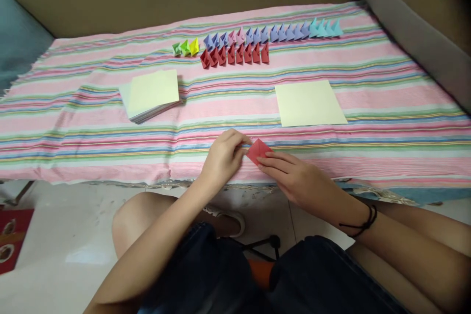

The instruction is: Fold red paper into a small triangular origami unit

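A small red folded paper lies on the striped cloth near its front edge. My left hand pinches the paper's left corner with curled fingers. My right hand presses its lower right edge with the fingers laid along it. A black band circles my right wrist. Both hands touch the same red piece.
A stack of pale yellow paper lies at left and a single pale yellow sheet at right. Rows of small folded paper shapes, green, yellow, purple, pink, blue, teal and red, stand at the back. Cushions flank the cloth.
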`<move>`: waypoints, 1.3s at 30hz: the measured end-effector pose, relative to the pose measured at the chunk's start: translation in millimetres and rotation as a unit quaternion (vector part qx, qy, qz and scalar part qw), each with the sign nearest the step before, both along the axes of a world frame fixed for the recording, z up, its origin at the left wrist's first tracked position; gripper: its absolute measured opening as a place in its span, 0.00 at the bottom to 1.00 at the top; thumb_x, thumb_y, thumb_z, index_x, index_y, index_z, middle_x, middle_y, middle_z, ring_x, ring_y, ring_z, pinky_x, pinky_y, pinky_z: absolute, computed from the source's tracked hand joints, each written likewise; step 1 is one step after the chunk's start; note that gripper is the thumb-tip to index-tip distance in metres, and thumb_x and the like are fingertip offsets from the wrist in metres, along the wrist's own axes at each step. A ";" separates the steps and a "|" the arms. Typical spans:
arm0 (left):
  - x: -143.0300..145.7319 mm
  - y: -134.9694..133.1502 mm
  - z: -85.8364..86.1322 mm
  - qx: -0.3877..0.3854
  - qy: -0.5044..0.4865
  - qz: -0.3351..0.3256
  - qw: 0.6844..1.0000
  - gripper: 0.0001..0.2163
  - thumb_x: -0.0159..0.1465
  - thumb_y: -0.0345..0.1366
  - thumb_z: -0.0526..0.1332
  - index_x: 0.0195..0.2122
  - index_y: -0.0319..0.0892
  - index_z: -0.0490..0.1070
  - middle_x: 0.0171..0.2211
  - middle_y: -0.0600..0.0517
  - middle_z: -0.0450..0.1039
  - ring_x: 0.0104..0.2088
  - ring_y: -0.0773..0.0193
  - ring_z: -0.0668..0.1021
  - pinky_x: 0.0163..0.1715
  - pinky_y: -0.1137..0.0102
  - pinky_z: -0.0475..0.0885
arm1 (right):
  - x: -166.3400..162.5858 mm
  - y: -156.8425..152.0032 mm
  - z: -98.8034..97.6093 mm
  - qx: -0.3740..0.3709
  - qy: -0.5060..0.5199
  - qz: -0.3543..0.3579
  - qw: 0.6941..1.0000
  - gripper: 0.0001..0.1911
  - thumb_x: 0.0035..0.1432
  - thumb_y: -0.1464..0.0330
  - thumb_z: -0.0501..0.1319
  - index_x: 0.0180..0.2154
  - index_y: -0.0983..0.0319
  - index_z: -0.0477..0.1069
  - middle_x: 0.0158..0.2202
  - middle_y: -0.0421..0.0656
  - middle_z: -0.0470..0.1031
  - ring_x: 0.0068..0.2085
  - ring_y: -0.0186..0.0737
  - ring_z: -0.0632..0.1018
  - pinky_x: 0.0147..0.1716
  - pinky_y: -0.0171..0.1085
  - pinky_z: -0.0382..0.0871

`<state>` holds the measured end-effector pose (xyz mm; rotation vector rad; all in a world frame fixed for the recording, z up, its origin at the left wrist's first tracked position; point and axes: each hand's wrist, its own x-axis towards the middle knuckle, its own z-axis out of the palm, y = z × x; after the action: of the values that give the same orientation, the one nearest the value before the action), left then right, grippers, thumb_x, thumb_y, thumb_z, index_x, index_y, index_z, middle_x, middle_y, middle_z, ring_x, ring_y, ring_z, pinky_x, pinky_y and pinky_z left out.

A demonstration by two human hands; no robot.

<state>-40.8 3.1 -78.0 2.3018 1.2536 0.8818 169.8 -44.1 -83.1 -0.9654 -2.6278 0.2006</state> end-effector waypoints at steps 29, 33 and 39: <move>-12.8 -54.1 -9.7 0.061 0.215 -0.045 0.974 0.20 0.68 0.33 0.48 0.61 0.41 0.56 0.56 0.45 0.67 0.57 0.58 0.67 0.53 0.60 0.62 | -4.0 -2.9 -8.6 0.038 0.011 0.006 0.999 0.28 0.50 0.83 0.52 0.54 0.67 0.66 0.51 0.51 0.73 0.54 0.48 0.70 0.53 0.49 0.69; -3.0 -51.1 -8.7 0.093 0.253 -0.040 0.962 0.20 0.65 0.31 0.52 0.58 0.40 0.61 0.54 0.44 0.68 0.54 0.55 0.67 0.51 0.60 0.64 | -4.3 -3.2 -11.7 0.057 0.004 0.005 0.998 0.27 0.50 0.83 0.52 0.53 0.67 0.67 0.50 0.51 0.73 0.54 0.47 0.70 0.54 0.47 0.68; 9.3 -46.8 -7.2 0.110 0.307 -0.019 0.945 0.19 0.63 0.32 0.53 0.56 0.39 0.63 0.47 0.44 0.69 0.48 0.53 0.68 0.48 0.58 0.64 | -4.7 -1.1 -17.9 0.084 0.013 0.023 0.996 0.24 0.49 0.83 0.53 0.50 0.70 0.68 0.48 0.54 0.74 0.54 0.48 0.71 0.54 0.48 0.67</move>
<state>-31.5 -43.7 -85.2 2.9023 1.3832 0.2931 165.2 -45.2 -100.9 -0.8406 -2.5963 0.0014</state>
